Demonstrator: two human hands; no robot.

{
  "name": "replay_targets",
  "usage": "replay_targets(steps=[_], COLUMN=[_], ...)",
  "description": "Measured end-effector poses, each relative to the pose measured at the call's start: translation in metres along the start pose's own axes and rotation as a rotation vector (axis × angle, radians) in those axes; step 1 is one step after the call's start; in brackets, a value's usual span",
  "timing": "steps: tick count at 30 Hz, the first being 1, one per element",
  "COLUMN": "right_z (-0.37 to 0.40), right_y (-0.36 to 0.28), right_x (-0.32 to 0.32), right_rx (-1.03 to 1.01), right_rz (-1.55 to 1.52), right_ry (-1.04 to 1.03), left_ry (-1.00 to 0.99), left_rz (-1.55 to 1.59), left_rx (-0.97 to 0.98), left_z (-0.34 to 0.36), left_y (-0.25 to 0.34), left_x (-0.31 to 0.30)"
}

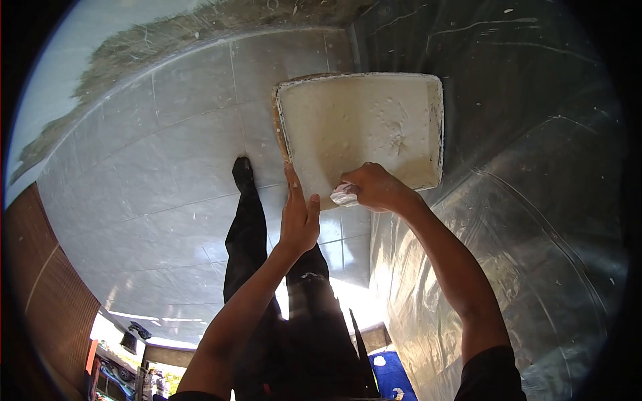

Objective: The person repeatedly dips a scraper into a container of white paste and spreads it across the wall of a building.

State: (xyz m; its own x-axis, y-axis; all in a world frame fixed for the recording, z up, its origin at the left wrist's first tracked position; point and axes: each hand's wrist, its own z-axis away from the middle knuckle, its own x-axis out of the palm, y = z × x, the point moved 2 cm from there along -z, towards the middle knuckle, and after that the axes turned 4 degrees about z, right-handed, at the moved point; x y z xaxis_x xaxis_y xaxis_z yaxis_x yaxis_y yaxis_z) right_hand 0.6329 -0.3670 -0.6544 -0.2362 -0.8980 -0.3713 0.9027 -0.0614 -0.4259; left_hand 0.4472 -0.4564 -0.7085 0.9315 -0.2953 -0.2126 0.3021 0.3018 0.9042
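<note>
A large rectangular tub (441, 100) with a crusted rim is filled with creamy white liquid (341, 113). My left hand (299, 217) is at its near left corner, fingers stretched out along the rim and thumb apart. Over the near edge, my right hand (378, 187) is closed around a crumpled, shiny white thing (344, 194), whose kind I cannot tell. Ripples and lumps mark the liquid's surface on the right side, beyond my right hand.
Grey tiles (167, 160) spread out to the left of the tub. Dark plastic sheeting (508, 180) hangs on the right. My black-clad legs (247, 234) are below the tub, one foot to its left. A blue item (391, 374) with white marks lies at the bottom.
</note>
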Motion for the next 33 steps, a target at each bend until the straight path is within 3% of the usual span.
replay_targets(steps=[2, 6, 8, 10, 12, 15, 20, 23, 25, 29, 31, 33], right_z=[0.003, 0.016, 0.039, 0.054, 0.082, 0.103, 0.16, 0.189, 0.199, 0.195, 0.207, 0.217], right_y=[0.007, 0.044, 0.049, 0.062, 0.045, 0.027, -0.048, -0.086, -0.103, -0.13, -0.158, -0.188], right_x=[-0.002, 0.014, 0.022, 0.049, 0.058, 0.072, 0.024, -0.013, -0.039, -0.113, -0.166, -0.219], right_rx=[0.003, 0.034, 0.065, -0.037, -0.294, -0.477, -0.827, -0.871, -0.908, -1.129, -1.192, -1.31], right_rz=[-0.066, -0.642, -0.984, -1.435, -1.815, -2.102, -2.172, -2.182, -2.302, -2.149, -1.858, -1.85], right_ry=[0.018, 0.11, 0.238, 0.351, 0.432, 0.456, 0.454, 0.551, 0.417, 0.345, 0.659, 0.626], left_ry=[-0.026, 0.029, 0.087, 0.121, 0.156, 0.208, 0.297, 0.323, 0.32, 0.376, 0.419, 0.475], left_rz=[0.017, -0.098, 0.045, 0.011, -0.021, 0.033, 0.048, 0.138, 0.122, -0.007, -0.008, -0.11], left_rx=[-0.02, 0.025, -0.078, -0.01, 0.073, 0.131, 0.324, 0.443, 0.571, 0.805, 0.958, 1.094], left_z=[-0.001, -0.004, -0.003, -0.003, -0.003, -0.004, 0.002, -0.001, -0.007, -0.03, -0.044, -0.058], left_y=[0.003, 0.013, 0.032, 0.062, 0.096, 0.141, 0.225, 0.272, 0.314, 0.402, 0.45, 0.494], left_x=[-0.002, -0.014, -0.025, -0.041, -0.057, -0.077, -0.105, -0.12, -0.138, -0.195, -0.233, -0.274])
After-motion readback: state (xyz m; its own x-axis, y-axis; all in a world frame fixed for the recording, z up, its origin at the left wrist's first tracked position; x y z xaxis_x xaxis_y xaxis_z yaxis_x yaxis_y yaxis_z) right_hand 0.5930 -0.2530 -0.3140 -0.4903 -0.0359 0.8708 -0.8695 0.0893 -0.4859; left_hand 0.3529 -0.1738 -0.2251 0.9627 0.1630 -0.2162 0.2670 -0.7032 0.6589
